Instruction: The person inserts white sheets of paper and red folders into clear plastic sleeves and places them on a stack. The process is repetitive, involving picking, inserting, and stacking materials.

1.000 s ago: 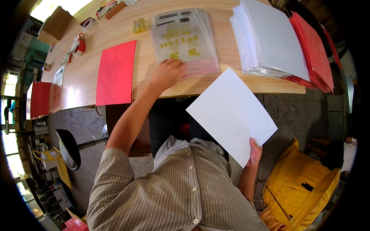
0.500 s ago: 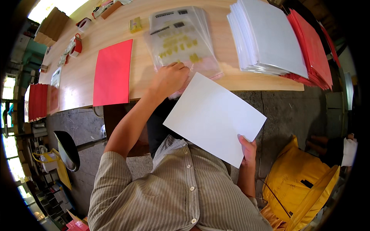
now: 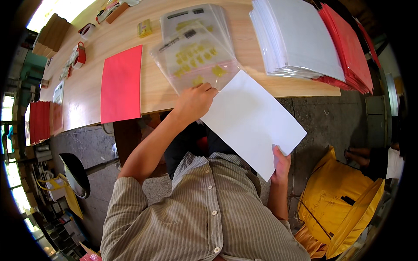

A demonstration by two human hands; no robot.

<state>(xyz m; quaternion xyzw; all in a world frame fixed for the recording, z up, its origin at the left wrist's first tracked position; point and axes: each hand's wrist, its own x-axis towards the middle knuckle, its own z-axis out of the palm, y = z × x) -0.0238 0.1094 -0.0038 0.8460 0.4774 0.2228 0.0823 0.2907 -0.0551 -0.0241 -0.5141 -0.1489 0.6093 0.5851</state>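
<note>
My right hand (image 3: 281, 165) grips the near right corner of a rectangular white card (image 3: 254, 122), thumb on top, held slanting over my lap. With closed fingers, my left hand (image 3: 194, 101) pinches the near edge of a clear plastic bag (image 3: 196, 54) printed with yellow shapes and a pinkish band. The bag lies turned askew on a pile of similar clear bags (image 3: 220, 19). The card's far left corner meets the bag's open-looking edge beside my left fingers; whether it is inside the bag, I cannot tell.
A flat red card (image 3: 122, 82) lies left on the wooden table (image 3: 161, 98). Bagged white cards (image 3: 300, 39) and red ones (image 3: 348, 52) are stacked at right. Tape rolls (image 3: 79, 55) and a small yellow box (image 3: 144, 28) lie farther back. A yellow sack (image 3: 335, 195) stands right of me.
My left hand has pulled the top bag toward me and turned it askew from the pile. The white card has moved slightly right, its far corner now against the bag's edge.
</note>
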